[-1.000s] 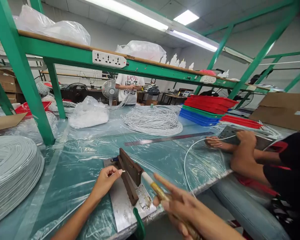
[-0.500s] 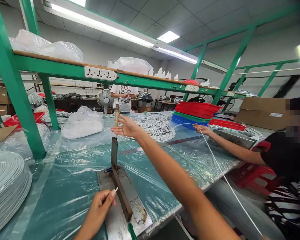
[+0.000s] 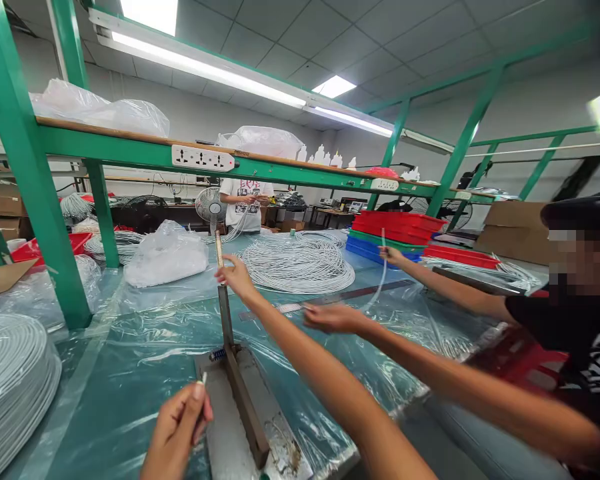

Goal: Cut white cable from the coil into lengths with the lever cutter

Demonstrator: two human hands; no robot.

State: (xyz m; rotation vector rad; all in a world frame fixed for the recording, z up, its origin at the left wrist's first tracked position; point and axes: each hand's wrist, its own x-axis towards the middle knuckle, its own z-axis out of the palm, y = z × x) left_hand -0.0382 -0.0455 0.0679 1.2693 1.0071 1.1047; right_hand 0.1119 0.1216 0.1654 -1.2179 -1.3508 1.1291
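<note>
My left hand (image 3: 180, 423) is closed at the lower left, pinching the end of a white cable (image 3: 204, 379) between thumb and fingers, just left of a metal base plate (image 3: 275, 427). A hand-lever cutter (image 3: 245, 407) is mounted on that plate, its arm upright. My right hand (image 3: 234, 275) reaches forward to the lever's wrapped handle (image 3: 219, 250), its fingers against the lower part of the handle.
A cable coil (image 3: 15, 393) lies at the left and another (image 3: 300, 265) behind the lever. At the right a co-worker's hands (image 3: 333, 317) handle a white cable near a steel ruler (image 3: 350, 293). Red trays (image 3: 400, 223) are stacked behind. A green shelf post (image 3: 50, 200) rises at the left.
The lever handle and my right hand have shifted a little left, and the fingers have bent toward the handle. My left hand moved left and down. The co-worker's other hand has come over the table.
</note>
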